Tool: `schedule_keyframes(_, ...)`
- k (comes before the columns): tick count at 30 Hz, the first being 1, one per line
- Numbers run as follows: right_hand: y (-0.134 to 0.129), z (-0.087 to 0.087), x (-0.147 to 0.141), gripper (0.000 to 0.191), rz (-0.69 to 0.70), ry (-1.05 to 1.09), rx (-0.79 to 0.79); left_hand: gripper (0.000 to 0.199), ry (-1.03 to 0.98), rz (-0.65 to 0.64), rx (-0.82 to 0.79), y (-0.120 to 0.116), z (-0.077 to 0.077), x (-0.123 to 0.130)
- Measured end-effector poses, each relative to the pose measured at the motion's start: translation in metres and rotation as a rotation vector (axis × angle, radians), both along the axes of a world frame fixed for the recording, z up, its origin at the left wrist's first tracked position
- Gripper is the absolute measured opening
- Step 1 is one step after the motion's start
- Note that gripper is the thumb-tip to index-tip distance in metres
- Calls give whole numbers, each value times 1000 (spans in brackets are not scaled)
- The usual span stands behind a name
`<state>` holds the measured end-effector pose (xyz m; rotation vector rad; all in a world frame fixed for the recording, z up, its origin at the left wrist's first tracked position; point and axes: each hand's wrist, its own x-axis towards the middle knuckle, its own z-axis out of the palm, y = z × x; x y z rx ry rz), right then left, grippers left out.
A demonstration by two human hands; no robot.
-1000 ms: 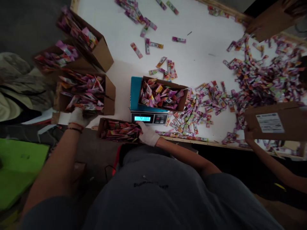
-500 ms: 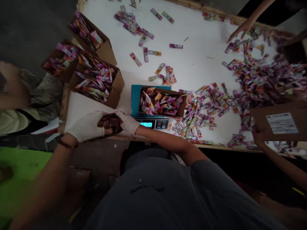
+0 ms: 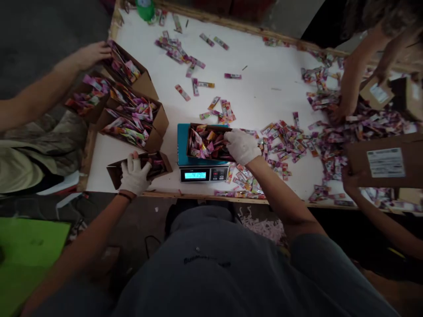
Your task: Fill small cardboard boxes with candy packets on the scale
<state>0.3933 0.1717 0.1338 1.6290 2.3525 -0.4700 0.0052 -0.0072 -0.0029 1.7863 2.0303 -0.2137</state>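
My left hand (image 3: 135,175), in a white glove, rests spread over the near side of a small cardboard box (image 3: 168,162) at the table's front left. Dark stick packets lie inside that box, partly behind the fingers. On the teal-topped digital scale (image 3: 182,143) stands another open cardboard box (image 3: 189,145), filled with colourful stick packets (image 3: 206,143). My gloved right hand (image 3: 243,146) reaches over that box's right end, its fingers curled down among the packets; the fingertips are hidden. The scale's blue display (image 3: 195,175) is lit.
Filled cardboard boxes (image 3: 158,119) stand at the left, where a co-worker's hand (image 3: 95,53) touches one. Loose packets (image 3: 287,136) lie right of the scale, joining a large pile (image 3: 363,116). Co-workers' arms (image 3: 353,75) and a labelled carton (image 3: 358,163) are there. A green bottle (image 3: 145,9) stands far back.
My right hand has left the dark bundle beside my left hand and moved right into the box on the scale. A small box now stands under my left hand. A co-worker's hand reached the left boxes.
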Motion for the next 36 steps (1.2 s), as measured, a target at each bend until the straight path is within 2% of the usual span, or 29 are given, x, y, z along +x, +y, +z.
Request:
schedule_keyframes(2, -3, 10, 6, 24, -32, 91, 31, 92, 9, -5, 16, 3, 1, -4)
schedule_keyframes(3, -8, 20, 18, 20, -59, 163, 65, 89, 13, -14, 20, 6, 1, -7)
schedule_keyframes(6, -26, 59, 84, 15, -113, 309, 159, 78, 9, -82, 28, 22, 0, -23)
schedule_keyframes(8, -37, 82, 129, 15, -127, 251, 257, 75, -15, -142, 33, 35, 0, -36)
schedule_keyframes(10, -42, 90, 148, 17, -114, 190, 354, 73, -45, -181, 46, 47, 1, -46)
schedule_keyframes(12, -39, 80, 131, 25, -65, 170, 324, 70, -57, -194, 59, 55, 4, -48)
schedule_keyframes(15, -22, 41, 58, 40, 54, 81, 82, 71, -31, -166, 50, 57, 14, -38)
schedule_keyframes(18, -2, 4, -7, 48, 96, -21, -17, 85, -10, -79, 46, 45, 31, -18)
schedule_keyframes(20, 5, -7, -17, 45, 75, 15, -32, 88, -17, -16, 90, 28, 41, -7)
schedule_keyframes(22, 5, -5, 1, 34, 24, 200, 20, 78, -31, 37, 152, 5, 48, 0)
schedule_keyframes(25, -7, 16, 65, 18, -148, 518, 139, 63, -69, 169, 219, -34, 46, 2)
schedule_keyframes(27, -19, 33, 114, 13, -270, 525, 196, 59, -91, 299, 218, -55, 38, 3)
schedule_keyframes(29, -31, 47, 155, 17, -313, 370, 296, 58, -101, 386, 187, -67, 28, 4)
schedule_keyframes(32, -48, 57, 183, 35, -310, 206, 378, 73, -129, 383, 161, -57, 14, 7)
schedule_keyframes(34, -55, 57, 178, 38, -317, 222, 363, 84, -142, 368, 142, -34, 8, 9)
schedule_keyframes(36, -58, 57, 162, 39, -295, 282, 341, 83, -131, 377, 106, -5, 4, 9)
